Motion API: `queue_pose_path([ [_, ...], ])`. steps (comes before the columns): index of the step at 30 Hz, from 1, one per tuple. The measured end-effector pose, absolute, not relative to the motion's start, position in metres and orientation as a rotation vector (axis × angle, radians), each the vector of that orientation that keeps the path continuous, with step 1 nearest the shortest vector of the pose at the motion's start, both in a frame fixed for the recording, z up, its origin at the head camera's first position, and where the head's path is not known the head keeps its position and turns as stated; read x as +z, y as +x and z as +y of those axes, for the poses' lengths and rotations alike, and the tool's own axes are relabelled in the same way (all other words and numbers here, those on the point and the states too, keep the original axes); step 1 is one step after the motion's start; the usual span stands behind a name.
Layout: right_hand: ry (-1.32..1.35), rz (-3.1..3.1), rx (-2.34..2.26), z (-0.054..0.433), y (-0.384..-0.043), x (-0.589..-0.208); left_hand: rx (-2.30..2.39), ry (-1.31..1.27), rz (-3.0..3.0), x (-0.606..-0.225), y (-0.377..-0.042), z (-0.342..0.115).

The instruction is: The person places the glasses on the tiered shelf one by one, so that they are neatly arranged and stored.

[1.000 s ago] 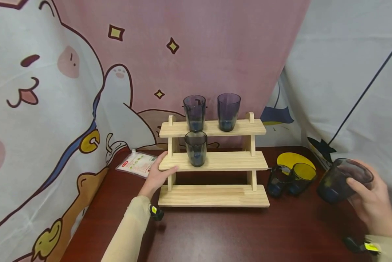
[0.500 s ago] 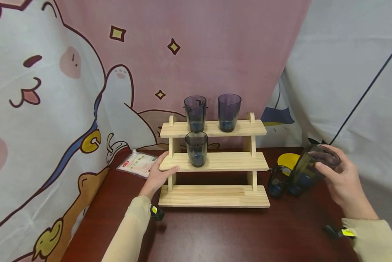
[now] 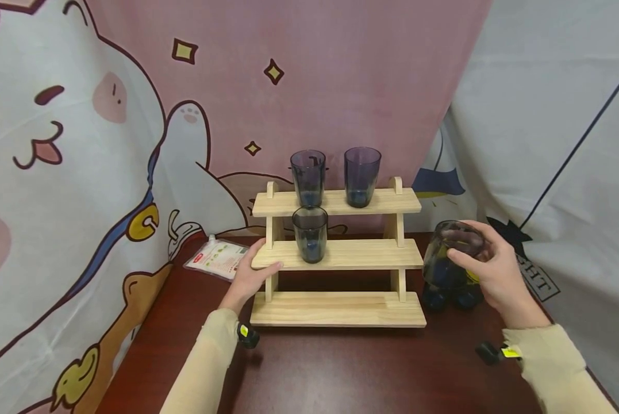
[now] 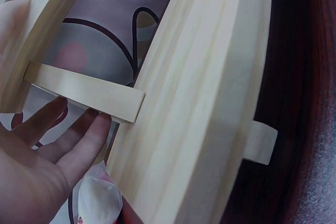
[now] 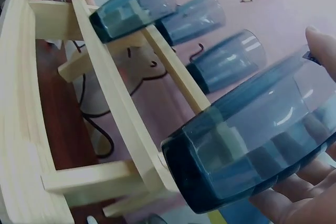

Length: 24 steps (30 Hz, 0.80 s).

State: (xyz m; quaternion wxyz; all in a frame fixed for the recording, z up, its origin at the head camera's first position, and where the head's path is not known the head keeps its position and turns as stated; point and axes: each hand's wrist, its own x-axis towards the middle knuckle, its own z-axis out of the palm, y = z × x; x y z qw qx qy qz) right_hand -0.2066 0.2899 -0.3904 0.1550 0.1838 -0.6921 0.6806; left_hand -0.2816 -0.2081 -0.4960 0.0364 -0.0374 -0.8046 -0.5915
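A three-tier wooden shelf rack [image 3: 337, 310] stands on the dark red table. My left hand [image 3: 248, 279] holds the left end of its middle shelf, thumb on top; in the left wrist view its fingers touch the upright support [image 4: 86, 90]. My right hand [image 3: 503, 279] grips a dark tinted drinking glass [image 3: 438, 261], raised just right of the rack; the right wrist view shows this glass [image 5: 247, 140] tilted, with fingers wrapped round it. Two similar glasses stand on the top shelf, a left one [image 3: 308, 178] and a right one [image 3: 362, 175]. Another glass [image 3: 310, 236] stands on the middle shelf's left part.
Two more glasses stand on the table right of the rack, a left one [image 3: 435, 299] and a right one [image 3: 466, 297], mostly hidden behind the held glass. A white printed pouch [image 3: 218, 257] lies behind my left hand. Patterned cloth [image 3: 340, 86] hangs behind and at both sides.
My right hand has carried its glass leftward from the far right to beside the rack, passing above the two table glasses. The left hand and the rack stay in place.
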Motion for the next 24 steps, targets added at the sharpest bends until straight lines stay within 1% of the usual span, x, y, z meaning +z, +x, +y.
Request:
queue_pose_path([
  [11,0.506,-2.085,1.881,0.254,-0.224,-0.396,-1.810,-0.100,-2.480,-0.496,-0.281,-0.209],
  [17,0.507,-2.114,1.918,0.238,-0.232,-0.397,-1.810,-0.107,-2.480,-0.495,-0.281,-0.208],
  [24,0.423,-2.203,1.884,0.222,-0.240,-0.397,-1.802,-0.109,-2.483,-0.495,-0.280,-0.208],
])
